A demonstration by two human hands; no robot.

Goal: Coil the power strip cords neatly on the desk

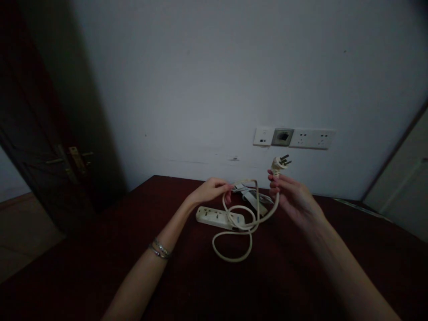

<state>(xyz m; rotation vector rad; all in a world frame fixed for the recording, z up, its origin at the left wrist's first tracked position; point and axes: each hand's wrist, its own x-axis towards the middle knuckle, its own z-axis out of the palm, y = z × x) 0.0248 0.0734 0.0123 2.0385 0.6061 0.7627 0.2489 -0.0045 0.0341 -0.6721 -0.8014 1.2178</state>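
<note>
A white power strip [217,217] lies on the dark red table, its cord [233,260] looped loosely over and in front of it. My right hand [294,194] grips the cord just below the three-pin plug [280,164], which is held up with its prongs pointing right, below the wall sockets. With fingers pinched together, my left hand [214,191] holds a loop of the same cord above the strip. Behind the loops lies a second white strip-like object [256,203] with a bundled white cable, partly covered by the cord.
On the wall behind the table [187,276] is a row of plates: a small white outlet [263,136], a grey-framed one [282,137] and white power sockets [311,138]. A dark door [36,133] with a brass handle stands at the left; a pale panel [401,187] is at the right.
</note>
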